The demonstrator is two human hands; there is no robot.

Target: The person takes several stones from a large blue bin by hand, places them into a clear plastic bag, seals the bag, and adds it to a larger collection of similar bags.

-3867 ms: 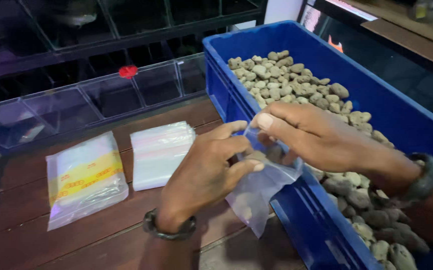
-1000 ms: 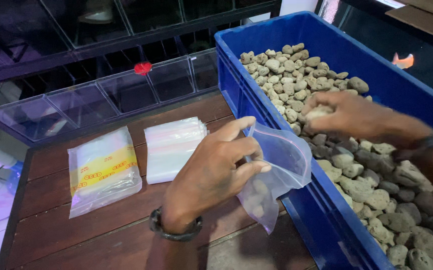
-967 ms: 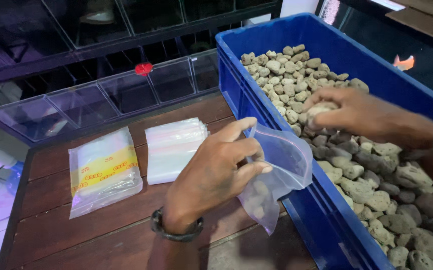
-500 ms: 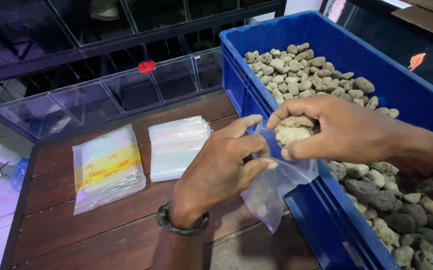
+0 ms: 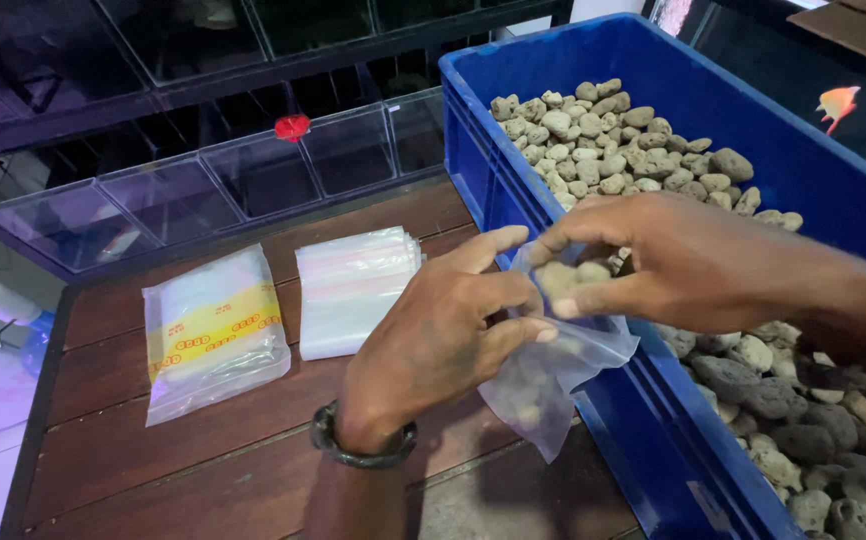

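Observation:
My left hand point(image 5: 443, 340) pinches the mouth of a small clear plastic bag point(image 5: 553, 385) and holds it open over the near rim of the blue crate point(image 5: 513, 170). My right hand point(image 5: 693, 265) is closed on a handful of pale stones point(image 5: 568, 278) right at the bag's opening. The bag hangs down against the crate's outer wall, with a few stones showing dimly inside it. The crate is filled with many grey and beige pebbles point(image 5: 603, 140).
A stack of empty clear zip bags point(image 5: 353, 290) and a packet of bags with a yellow label point(image 5: 213, 330) lie on the dark wooden table point(image 5: 193, 460). Clear plastic boxes point(image 5: 253, 170) line the table's far edge. An orange fish point(image 5: 838, 103) shows at the upper right.
My right hand scooped stones from the crate and brought them left to the bag's mouth. My left hand kept the bag open in about the same place.

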